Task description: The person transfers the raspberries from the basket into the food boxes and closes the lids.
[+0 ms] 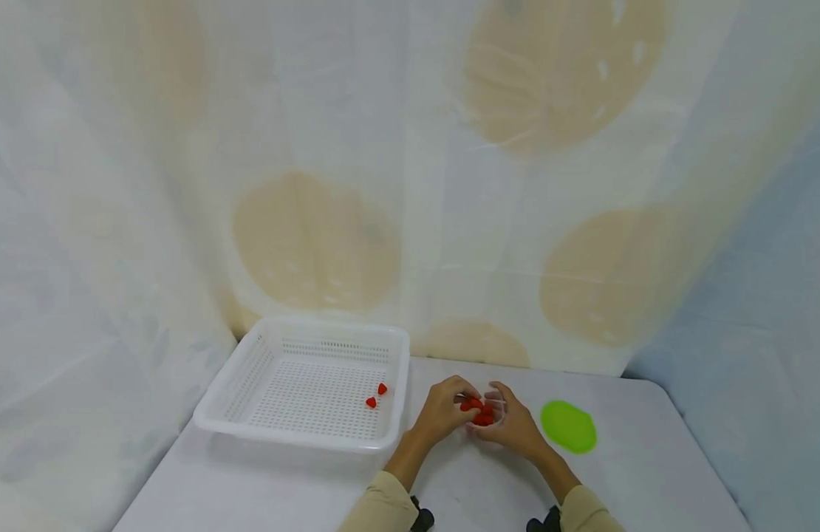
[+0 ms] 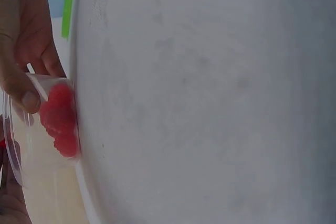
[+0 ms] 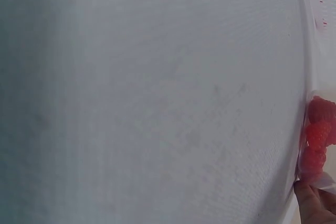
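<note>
I see left hand (image 1: pixel 443 411) and right hand (image 1: pixel 513 423) together on tabletop (image 1: pixel 303 488), fingers of both curled round clear cup (image 2: pixel 31 129) of raspberries (image 1: pixel 479 411). White basket (image 1: pixel 303 380) just left of fingers, two raspberries inside. Green lid (image 1: pixel 568 426) just right.

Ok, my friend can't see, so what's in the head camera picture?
Two hands, left hand and right hand, hold a clear cup of red berries over a white table. A white basket with two berries inside sits to the left, and a green lid lies to the right.
</note>
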